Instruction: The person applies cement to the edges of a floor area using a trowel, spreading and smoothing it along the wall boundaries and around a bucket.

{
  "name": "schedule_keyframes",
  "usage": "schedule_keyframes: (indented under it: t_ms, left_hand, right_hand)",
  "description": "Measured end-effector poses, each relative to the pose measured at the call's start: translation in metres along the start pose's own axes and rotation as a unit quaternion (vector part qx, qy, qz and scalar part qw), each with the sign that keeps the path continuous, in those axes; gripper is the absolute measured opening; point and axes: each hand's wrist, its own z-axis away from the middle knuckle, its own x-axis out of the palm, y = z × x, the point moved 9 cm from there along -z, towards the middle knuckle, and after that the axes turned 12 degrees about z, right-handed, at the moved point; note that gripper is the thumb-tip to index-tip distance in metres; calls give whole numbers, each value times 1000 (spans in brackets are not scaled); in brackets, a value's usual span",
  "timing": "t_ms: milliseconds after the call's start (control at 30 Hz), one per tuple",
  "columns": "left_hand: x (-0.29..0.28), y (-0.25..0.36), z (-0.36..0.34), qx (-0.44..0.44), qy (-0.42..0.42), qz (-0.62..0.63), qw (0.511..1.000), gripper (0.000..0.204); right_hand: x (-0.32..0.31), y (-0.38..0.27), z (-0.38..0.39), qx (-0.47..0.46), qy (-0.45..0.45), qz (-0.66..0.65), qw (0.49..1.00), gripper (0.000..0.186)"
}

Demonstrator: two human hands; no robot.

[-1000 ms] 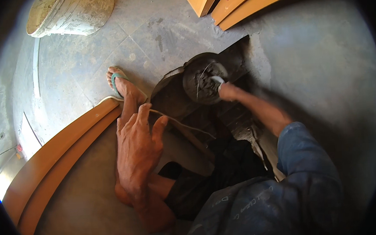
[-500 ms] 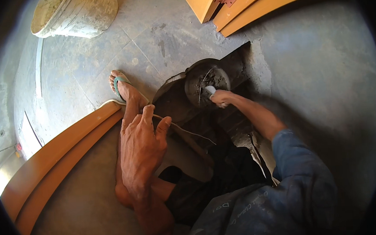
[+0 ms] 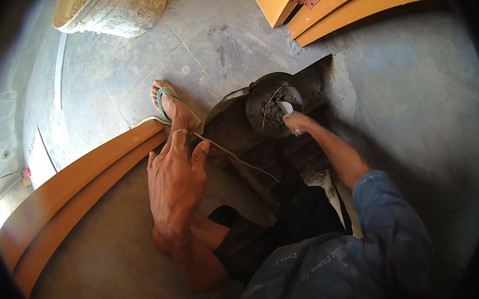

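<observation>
Over the dark pan [image 3: 273, 101] of grey mortar by the floor gap: R hand [image 3: 297, 123] has drawn back from pan centre to its near rim vs. 1 s ago, fingers closed round a small pale tool, prob. a trowel [image 3: 285, 108], its tip resting in the mix — judged a scoop in hand. L hand [image 3: 174, 181] unchanged, flat & fully open, palm down on the knee, holding nothing; thin white cord [image 3: 234, 156] runs just beside its fingertips, foot in green sandal [image 3: 166, 102] beyond.
</observation>
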Motion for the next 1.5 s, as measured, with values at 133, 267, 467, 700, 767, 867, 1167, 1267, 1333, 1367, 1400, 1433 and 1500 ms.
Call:
schedule_keyframes:
  t_ms: [133, 267, 467, 700, 767, 867, 1167, 1267, 1333, 1367, 1400, 1433, 1500]
  left_hand:
    - [0, -13, 1, -52, -18, 3, 998, 43]
    - [-1, -10, -2, -56, -15, 8, 998, 43]
    - [-12, -6, -2, -65, -1, -19, 998, 44]
    - [-13, -16, 3, -37, 21, -10, 999, 46]
    - [-8, -11, 1, -31, 14, -4, 999, 46]
    - [-3, -11, 2, -32, 11, -5, 999, 45]
    - [-9, -15, 2, -37, 9, 16, 999, 45]
    - [-9, -16, 2, -56, -1, 14, 998, 47]
    - [-7, -12, -1, -59, -13, 9, 998, 48]
    - [-5, -10, -3, -56, -15, 12, 998, 48]
    - [-6, -9, -3, -57, -13, 16, 998, 47]
    - [-5, -6, -5, -50, -14, 16, 998, 47]
    - [-3, -7, -6, -65, -23, 10, 998, 46]
  right_hand:
    - [-30, -35, 66, 65, 308, 271, 910, 29]
    - [-21, -60, 80, 152, 206, 367, 894, 47]
    - [6, -28, -32, -32, 47, 222, 973, 30]
    - [-75, -25, 65, 13, 276, 255, 927, 31]
    - [-77, -7, 43, 62, 252, 271, 927, 38]
    - [-76, 10, -1, 94, 245, 277, 924, 38]
    - [-10, -5, 48, 59, -35, -62, 996, 22]
    - [-30, -25, 79, 44, 267, 224, 936, 27]
    - [-14, -38, 63, 92, 252, 341, 901, 37]
    - [-14, -39, 55, 129, 294, 319, 892, 37]
    - [-7, -41, 35, 129, 296, 316, 892, 37]
    - [3, -42, 8, 87, 254, 355, 895, 33]
    - [-13, -51, -20, 38, 213, 393, 894, 29]
